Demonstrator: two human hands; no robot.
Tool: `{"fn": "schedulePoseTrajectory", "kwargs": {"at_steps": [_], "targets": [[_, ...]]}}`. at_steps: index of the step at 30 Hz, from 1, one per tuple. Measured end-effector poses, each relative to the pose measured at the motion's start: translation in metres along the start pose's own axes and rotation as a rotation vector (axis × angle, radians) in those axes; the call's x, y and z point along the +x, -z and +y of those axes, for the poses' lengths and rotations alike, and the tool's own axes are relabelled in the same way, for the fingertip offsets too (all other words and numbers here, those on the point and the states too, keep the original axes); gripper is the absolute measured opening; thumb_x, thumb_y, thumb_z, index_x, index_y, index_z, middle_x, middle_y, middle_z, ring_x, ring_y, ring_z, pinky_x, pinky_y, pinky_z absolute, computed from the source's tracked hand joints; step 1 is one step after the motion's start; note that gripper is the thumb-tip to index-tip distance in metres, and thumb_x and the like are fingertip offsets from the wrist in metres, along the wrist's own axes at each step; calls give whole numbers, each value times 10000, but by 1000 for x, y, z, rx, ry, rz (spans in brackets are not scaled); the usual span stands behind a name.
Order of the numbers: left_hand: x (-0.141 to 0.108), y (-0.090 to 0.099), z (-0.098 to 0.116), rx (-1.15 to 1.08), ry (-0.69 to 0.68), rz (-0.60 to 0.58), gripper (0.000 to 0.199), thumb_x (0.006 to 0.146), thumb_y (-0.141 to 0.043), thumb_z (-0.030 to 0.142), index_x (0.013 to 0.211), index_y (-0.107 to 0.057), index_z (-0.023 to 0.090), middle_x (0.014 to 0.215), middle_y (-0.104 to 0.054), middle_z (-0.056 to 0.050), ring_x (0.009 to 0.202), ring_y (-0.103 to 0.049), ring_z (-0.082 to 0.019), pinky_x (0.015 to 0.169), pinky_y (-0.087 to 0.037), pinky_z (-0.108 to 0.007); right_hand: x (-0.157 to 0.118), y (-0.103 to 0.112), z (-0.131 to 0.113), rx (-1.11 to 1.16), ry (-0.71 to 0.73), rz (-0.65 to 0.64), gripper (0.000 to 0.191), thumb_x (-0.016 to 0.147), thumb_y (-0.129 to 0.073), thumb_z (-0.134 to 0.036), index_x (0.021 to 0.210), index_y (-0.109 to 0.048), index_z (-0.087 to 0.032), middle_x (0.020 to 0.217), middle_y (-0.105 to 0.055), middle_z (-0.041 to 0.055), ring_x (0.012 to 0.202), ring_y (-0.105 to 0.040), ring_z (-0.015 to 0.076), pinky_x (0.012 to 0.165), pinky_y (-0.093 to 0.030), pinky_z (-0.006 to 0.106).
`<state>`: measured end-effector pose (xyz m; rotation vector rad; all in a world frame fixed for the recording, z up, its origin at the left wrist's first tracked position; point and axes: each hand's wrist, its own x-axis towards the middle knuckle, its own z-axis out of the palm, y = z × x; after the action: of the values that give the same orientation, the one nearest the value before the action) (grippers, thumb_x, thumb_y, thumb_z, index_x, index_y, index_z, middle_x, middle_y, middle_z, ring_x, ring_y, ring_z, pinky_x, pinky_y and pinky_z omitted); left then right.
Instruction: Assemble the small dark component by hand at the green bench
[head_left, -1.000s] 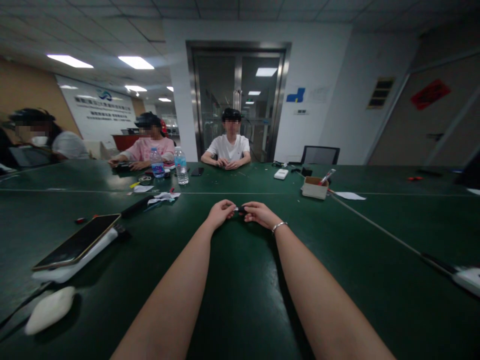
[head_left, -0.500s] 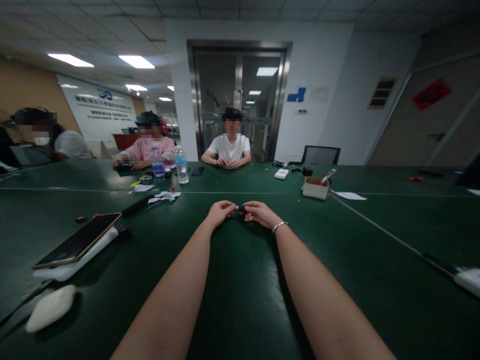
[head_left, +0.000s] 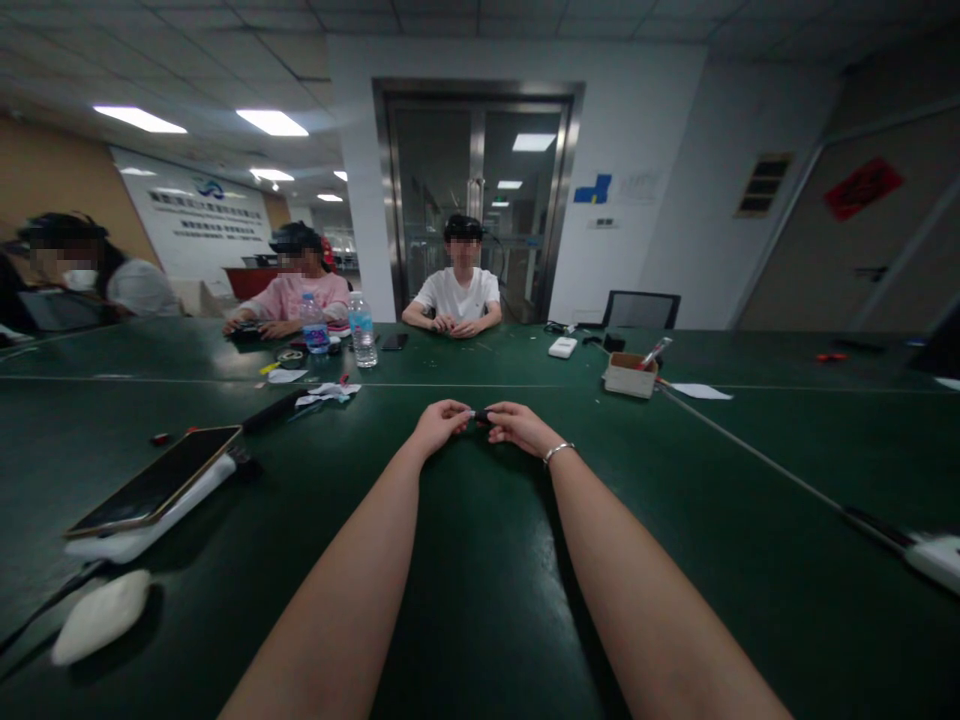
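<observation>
Between my two hands is a small dark object with a pale, metallic-looking end [head_left: 481,416], too small to name. My left hand [head_left: 442,424] pinches its pale end with thumb and fingertips. On the dark end, my right hand [head_left: 519,426] is closed the same way, its fingers curled. Both hands are just above or resting on the dark green table [head_left: 480,580]; I cannot tell which. A silver bracelet [head_left: 559,454] circles my right wrist.
On the left a phone [head_left: 157,480] lies on a white block, near a whitish rounded object [head_left: 103,617]. Bottles [head_left: 364,335] stand farther back. A small box [head_left: 631,376] holding pens sits to the right. Several people sit across the table, one straight ahead [head_left: 457,295].
Both hands keep their pinch on the small dark object in nearly the same place. Less of its pale end shows between the fingers now.
</observation>
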<state>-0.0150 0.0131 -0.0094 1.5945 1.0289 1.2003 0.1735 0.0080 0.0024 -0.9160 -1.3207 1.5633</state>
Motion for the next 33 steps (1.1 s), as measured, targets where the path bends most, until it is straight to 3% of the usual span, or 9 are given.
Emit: {"fn": "schedulePoseTrajectory", "kwargs": {"at_steps": [10,18,24,33], "targets": [[1,0,-1,48,-3,35,328,642,-702,348,865,-646,114,809,-643,-75,696,-576,-133,606,-463,-255,-1,0,0,-30,7,-15,209,768,-598,-23,958,-547,-92,642,-607,20,506,-587,81,564,-563,227],[1,0,-4,62,-49,57,306,676,-670,347,897,-600,147,612,-575,9,528,-530,-93,531,-429,-226,-1,0,0,-43,11,-30,218,771,-569,5,961,-541,-96,624,-596,4,505,-584,77,567,-559,217],[4,-3,-4,20,10,69,227,708,-639,325,791,-603,117,628,-602,-18,512,-514,-83,531,-421,-227,-1,0,0,-45,12,-45,235,751,-600,-3,960,-551,-99,614,-589,-4,501,-583,77,566,-555,216],[2,0,-3,-5,70,42,263,660,-697,267,845,-628,93,683,-634,-48,556,-550,-93,576,-450,-249,0,1,1,-46,22,-36,215,757,-588,1,945,-550,-95,617,-602,3,512,-596,80,561,-553,209]]}}
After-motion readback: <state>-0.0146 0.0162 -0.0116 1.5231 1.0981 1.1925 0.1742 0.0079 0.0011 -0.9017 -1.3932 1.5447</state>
